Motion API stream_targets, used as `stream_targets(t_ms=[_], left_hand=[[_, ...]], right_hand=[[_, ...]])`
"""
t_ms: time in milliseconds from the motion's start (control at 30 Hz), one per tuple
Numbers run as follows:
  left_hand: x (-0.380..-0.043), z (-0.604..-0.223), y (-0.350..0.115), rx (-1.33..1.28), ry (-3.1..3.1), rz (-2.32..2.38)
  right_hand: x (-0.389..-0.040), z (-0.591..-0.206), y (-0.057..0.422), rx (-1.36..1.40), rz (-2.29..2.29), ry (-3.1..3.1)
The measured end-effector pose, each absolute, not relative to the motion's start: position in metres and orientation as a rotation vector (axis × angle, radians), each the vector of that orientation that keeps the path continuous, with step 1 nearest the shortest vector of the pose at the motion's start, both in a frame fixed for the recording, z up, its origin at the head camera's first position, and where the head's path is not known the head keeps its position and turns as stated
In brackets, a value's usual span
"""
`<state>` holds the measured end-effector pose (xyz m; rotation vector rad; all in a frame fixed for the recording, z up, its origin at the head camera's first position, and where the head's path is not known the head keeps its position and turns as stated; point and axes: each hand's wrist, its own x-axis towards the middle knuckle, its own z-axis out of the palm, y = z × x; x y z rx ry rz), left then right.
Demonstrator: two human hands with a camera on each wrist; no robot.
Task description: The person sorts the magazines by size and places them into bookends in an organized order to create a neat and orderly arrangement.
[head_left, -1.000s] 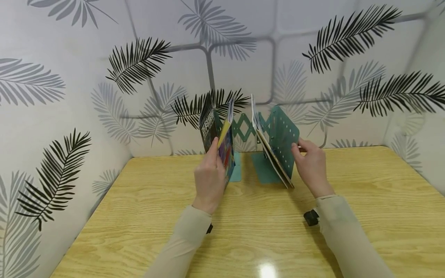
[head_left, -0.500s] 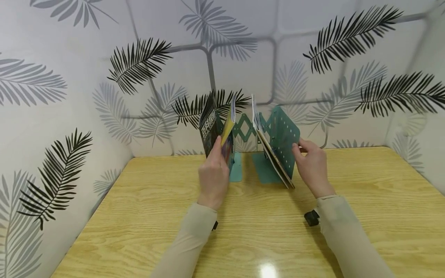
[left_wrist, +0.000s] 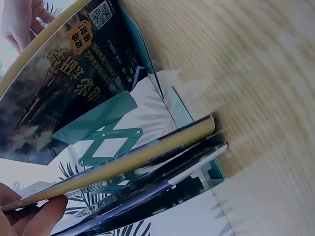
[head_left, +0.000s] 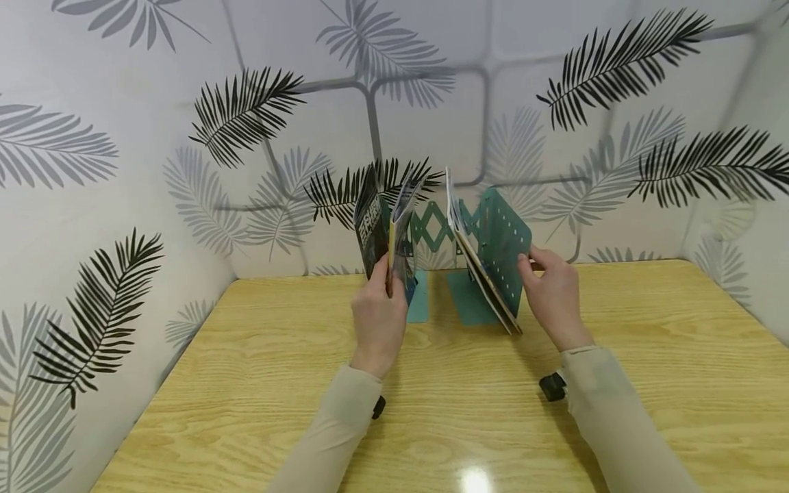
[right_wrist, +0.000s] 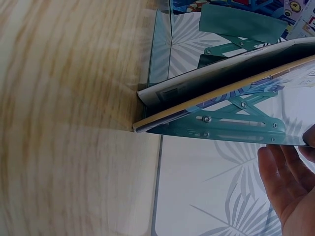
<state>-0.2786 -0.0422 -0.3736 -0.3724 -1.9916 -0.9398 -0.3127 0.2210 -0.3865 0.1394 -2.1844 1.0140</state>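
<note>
My left hand (head_left: 379,322) pinches a thin book with a yellow spine (left_wrist: 142,155), fingers and thumb on either side of it. To its left, a dark-covered book (head_left: 368,229) with white lettering stands against the left side of a green expandable bookend. My right hand (head_left: 553,298) grips the outer edge of the bookend's perforated right plate (head_left: 507,239). Two thin books, one with a white edge (right_wrist: 197,78) and one with a tan edge (right_wrist: 206,102), lean together on that plate's inner side. In the right wrist view, my right fingers (right_wrist: 275,167) lie at the plate's underside.
Green scissor-like bars (head_left: 433,226) join the two sides of the bookend, with a gap between the book groups. The bookend stands at the back of a wood-grain table (head_left: 444,404), close to a wall (head_left: 425,137) with a leaf pattern.
The yellow-spined book in my left hand has turned more upright and moved nearer the dark book. My left hand has shifted slightly right. My right hand stays on the plate.
</note>
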Motion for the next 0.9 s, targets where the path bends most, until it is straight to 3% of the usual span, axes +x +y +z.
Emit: stream_targets(t_ms=[900], left_hand=[[-0.2818,-0.373,-0.0397,-0.258,-2.117,-1.006]], right_hand=[[-0.3123,-0.3878,0.2208,0.136,1.022,-2.18]])
